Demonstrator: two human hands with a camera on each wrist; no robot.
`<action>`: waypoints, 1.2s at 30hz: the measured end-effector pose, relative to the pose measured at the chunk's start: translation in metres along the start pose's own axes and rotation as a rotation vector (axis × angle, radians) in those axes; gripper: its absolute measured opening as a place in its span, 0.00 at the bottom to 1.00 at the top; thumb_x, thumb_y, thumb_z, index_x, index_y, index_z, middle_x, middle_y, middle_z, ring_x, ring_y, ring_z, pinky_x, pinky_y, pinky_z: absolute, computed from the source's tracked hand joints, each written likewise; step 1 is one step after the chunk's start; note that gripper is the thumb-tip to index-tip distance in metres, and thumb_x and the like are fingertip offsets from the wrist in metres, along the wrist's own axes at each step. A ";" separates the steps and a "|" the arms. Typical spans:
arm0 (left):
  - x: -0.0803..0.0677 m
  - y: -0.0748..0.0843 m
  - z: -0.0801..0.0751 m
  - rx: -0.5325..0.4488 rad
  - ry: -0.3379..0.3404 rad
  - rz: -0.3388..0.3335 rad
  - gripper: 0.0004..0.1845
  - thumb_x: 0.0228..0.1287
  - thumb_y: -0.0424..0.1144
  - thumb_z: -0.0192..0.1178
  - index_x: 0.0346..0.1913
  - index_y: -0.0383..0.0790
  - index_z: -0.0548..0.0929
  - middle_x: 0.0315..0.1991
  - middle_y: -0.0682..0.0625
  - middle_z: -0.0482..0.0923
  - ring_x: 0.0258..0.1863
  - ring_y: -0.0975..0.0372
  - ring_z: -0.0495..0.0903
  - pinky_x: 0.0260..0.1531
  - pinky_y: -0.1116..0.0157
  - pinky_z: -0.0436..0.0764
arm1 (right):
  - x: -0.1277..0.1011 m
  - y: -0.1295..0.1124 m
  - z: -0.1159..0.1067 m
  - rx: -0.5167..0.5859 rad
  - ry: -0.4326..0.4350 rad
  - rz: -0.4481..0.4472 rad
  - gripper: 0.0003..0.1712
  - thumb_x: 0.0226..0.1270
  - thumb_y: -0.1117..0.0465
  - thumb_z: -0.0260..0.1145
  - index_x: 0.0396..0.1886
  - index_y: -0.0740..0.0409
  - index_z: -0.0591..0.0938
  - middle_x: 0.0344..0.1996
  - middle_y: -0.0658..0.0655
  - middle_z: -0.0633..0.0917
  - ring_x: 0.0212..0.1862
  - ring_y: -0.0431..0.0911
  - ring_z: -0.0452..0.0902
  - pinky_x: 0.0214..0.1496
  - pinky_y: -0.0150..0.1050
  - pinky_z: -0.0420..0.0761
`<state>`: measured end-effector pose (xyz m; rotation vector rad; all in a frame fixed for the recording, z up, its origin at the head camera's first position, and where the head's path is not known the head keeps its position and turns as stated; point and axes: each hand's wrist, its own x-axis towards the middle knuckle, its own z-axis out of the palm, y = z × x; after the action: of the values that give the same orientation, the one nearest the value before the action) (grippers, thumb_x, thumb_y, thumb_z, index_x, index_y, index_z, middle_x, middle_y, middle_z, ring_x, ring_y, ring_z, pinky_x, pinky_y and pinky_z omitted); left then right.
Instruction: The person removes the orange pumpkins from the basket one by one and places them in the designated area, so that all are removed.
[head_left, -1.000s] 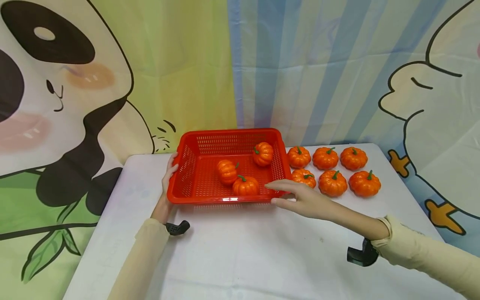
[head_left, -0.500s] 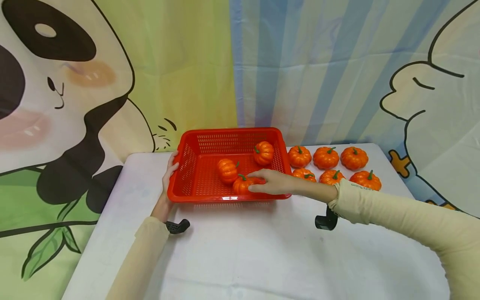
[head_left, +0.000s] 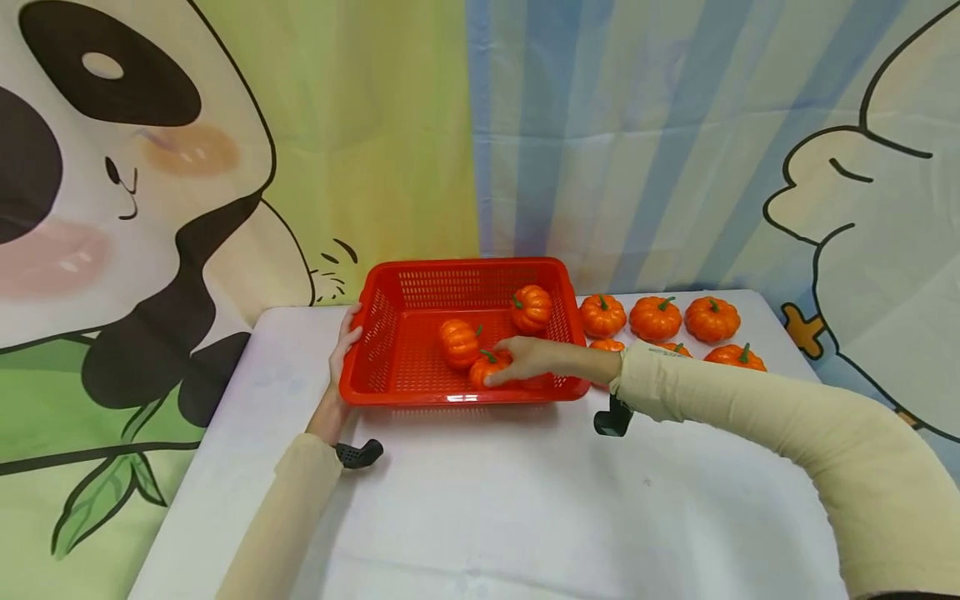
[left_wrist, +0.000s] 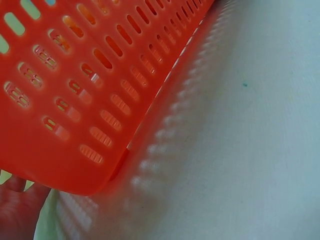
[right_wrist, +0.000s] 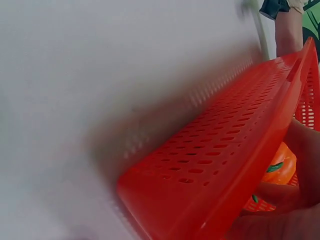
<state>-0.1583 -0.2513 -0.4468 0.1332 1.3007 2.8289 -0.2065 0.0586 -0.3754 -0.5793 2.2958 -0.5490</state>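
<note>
A red plastic basket (head_left: 457,397) with slotted walls stands on the white table, with three small orange pumpkins inside. My left hand (head_left: 342,350) lies along the basket's left side, fingers against the rim; in the left wrist view its fingers (left_wrist: 17,200) partly pass out of sight behind the wall. Over the basket's front right, my right hand (head_left: 525,358) grips the front pumpkin (head_left: 487,369), thumb on the near side. Beside it sits a second pumpkin (head_left: 459,343), and a third pumpkin (head_left: 532,308) is at the back right. The right wrist view shows a pumpkin (right_wrist: 284,162) between thumb and fingers.
Right of the basket, several more pumpkins stand in two rows, among them a back-row pumpkin (head_left: 602,316) and a front-row pumpkin (head_left: 737,357). My right sleeve (head_left: 720,392) partly covers the front row. A printed curtain (head_left: 405,150) hangs behind the table (head_left: 450,500).
My right hand has moved left from the basket's front right rim into the basket and closed round the front pumpkin. My left hand and the basket have stayed in place.
</note>
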 end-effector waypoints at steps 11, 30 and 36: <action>-0.002 -0.002 -0.004 0.053 0.026 -0.017 0.28 0.77 0.37 0.28 0.76 0.56 0.43 0.75 0.50 0.45 0.60 0.59 0.63 0.50 0.70 0.79 | 0.011 0.008 0.007 0.076 0.023 -0.011 0.41 0.60 0.43 0.68 0.69 0.56 0.68 0.65 0.59 0.72 0.65 0.51 0.67 0.71 0.51 0.67; 0.003 0.001 -0.003 0.019 0.013 -0.011 0.28 0.77 0.36 0.27 0.76 0.56 0.43 0.74 0.51 0.47 0.59 0.59 0.63 0.49 0.69 0.79 | -0.017 0.005 -0.036 0.345 0.067 -0.027 0.42 0.60 0.39 0.67 0.69 0.52 0.68 0.65 0.58 0.72 0.51 0.54 0.80 0.61 0.48 0.77; 0.002 -0.001 -0.005 0.043 0.010 -0.018 0.27 0.77 0.36 0.27 0.76 0.55 0.43 0.73 0.50 0.48 0.57 0.60 0.65 0.49 0.69 0.80 | -0.049 0.013 -0.048 0.438 0.101 -0.011 0.42 0.62 0.40 0.66 0.71 0.49 0.65 0.66 0.60 0.72 0.48 0.54 0.84 0.61 0.49 0.78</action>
<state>-0.1612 -0.2537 -0.4507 0.1081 1.3584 2.7916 -0.2116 0.1063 -0.3241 -0.3547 2.1670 -1.0714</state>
